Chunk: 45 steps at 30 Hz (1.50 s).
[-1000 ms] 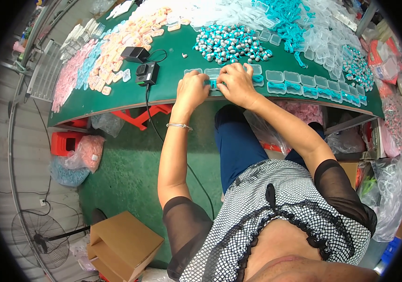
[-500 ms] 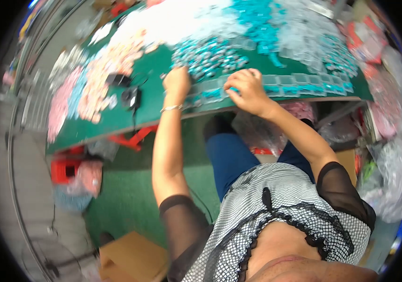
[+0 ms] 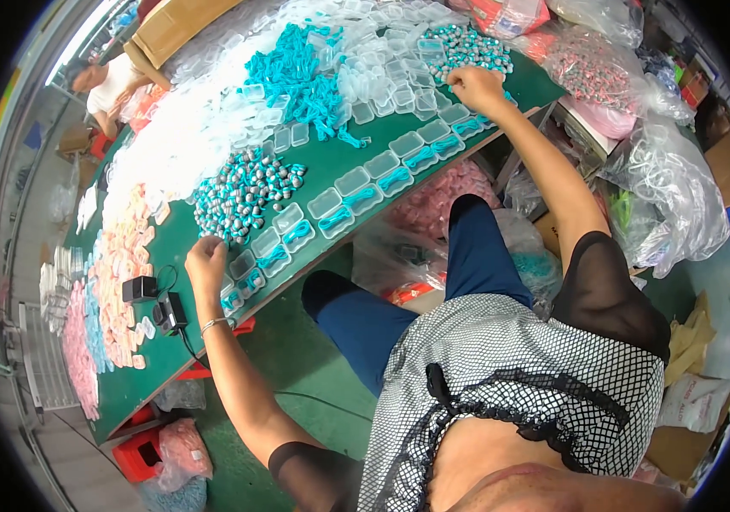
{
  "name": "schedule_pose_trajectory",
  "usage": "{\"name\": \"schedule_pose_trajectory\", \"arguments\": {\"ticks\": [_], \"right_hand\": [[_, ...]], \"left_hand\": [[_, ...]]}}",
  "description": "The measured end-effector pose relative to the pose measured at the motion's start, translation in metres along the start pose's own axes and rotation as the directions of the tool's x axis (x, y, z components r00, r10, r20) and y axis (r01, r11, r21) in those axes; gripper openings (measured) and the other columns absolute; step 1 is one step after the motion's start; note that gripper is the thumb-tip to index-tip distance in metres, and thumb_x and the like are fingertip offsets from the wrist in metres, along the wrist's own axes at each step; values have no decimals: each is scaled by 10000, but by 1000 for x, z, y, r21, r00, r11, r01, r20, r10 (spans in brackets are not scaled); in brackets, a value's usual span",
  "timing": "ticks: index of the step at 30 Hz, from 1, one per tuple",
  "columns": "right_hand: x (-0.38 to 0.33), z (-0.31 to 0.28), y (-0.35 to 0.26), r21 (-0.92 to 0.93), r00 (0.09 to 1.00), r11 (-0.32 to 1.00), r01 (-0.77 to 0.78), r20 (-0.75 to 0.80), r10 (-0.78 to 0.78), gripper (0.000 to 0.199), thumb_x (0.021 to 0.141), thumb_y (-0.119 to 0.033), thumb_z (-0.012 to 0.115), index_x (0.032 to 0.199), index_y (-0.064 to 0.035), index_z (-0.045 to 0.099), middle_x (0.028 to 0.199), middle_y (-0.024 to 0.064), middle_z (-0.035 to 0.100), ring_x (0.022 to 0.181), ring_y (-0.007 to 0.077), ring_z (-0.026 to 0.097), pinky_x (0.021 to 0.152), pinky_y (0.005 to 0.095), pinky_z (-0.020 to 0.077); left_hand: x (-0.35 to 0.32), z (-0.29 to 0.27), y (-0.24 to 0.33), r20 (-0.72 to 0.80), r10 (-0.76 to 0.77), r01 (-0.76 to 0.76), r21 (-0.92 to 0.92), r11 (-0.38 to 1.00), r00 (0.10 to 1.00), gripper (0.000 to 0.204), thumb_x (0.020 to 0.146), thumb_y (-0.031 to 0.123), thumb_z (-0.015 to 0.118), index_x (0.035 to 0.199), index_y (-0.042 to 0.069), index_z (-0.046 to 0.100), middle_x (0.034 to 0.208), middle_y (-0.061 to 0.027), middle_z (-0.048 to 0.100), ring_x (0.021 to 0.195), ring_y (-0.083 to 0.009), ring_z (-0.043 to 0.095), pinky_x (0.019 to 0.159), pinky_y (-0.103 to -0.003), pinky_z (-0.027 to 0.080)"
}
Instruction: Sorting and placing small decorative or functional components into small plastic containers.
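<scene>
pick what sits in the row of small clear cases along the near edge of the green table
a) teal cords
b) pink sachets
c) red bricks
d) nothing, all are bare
a: the clear cases lined along the green table's front edge each hold a coiled teal cord, like the loose teal pile farther back.

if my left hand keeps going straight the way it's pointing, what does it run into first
Most likely the near pile of teal and silver small pieces. The left hand sits at that pile's lower edge on the green table, fist pointing up and away from you. Depth is hard to judge here, so it may already touch them.
</scene>
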State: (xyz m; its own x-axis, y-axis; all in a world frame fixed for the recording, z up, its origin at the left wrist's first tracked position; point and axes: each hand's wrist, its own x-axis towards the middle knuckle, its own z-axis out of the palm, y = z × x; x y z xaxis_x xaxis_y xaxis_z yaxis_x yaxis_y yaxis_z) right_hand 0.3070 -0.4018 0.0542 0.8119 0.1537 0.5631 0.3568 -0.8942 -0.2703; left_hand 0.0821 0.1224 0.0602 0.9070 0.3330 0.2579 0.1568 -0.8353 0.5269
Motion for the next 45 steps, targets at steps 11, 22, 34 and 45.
{"name": "schedule_pose_trajectory", "arguments": {"ticks": [11, 22, 34, 45], "right_hand": [[19, 44, 28, -367, 962, 929, 52, 268, 52, 150, 710, -203, 566, 743, -74, 637, 853, 165, 652, 842, 345, 621, 671, 554, 382], [18, 25, 21, -314, 973, 950, -2, 217, 74, 149, 797, -231, 533, 828, -151, 656, 831, 71, 677, 804, 281, 646, 658, 472, 428], [-77, 11, -247, 636, 815, 637, 437, 21, -580, 66, 755, -159, 625, 791, -110, 649, 797, 21, 659, 769, 197, 633, 748, 379, 436], [-129, 59, -327, 435, 778, 701, 565, 1, -628, 26, 766, -136, 632, 783, -140, 612, 771, 17, 563, 861, 221, 538, 868, 489, 308]], "left_hand": [[-37, -15, 20, 99, -207, 224, -598, 770, 973, 258, 851, 179, 623, 1036, -1, 644, 903, -46, 638, 771, -110, 581, 700, -244, 477], [-80, -11, 36, 34, -101, 102, -585, 805, 994, 150, 800, 47, 665, 932, -23, 652, 774, -56, 664, 709, -92, 621, 637, -239, 504], [-91, 11, 43, -102, 318, -317, 26, 948, 943, 136, 721, 58, 707, 852, 59, 671, 948, -86, 633, 847, -282, 619, 711, -354, 502], [-92, 23, 41, -104, 383, -360, 191, 913, 918, 78, 702, 81, 682, 777, 98, 681, 853, -32, 620, 855, -235, 581, 710, -384, 440]]}}
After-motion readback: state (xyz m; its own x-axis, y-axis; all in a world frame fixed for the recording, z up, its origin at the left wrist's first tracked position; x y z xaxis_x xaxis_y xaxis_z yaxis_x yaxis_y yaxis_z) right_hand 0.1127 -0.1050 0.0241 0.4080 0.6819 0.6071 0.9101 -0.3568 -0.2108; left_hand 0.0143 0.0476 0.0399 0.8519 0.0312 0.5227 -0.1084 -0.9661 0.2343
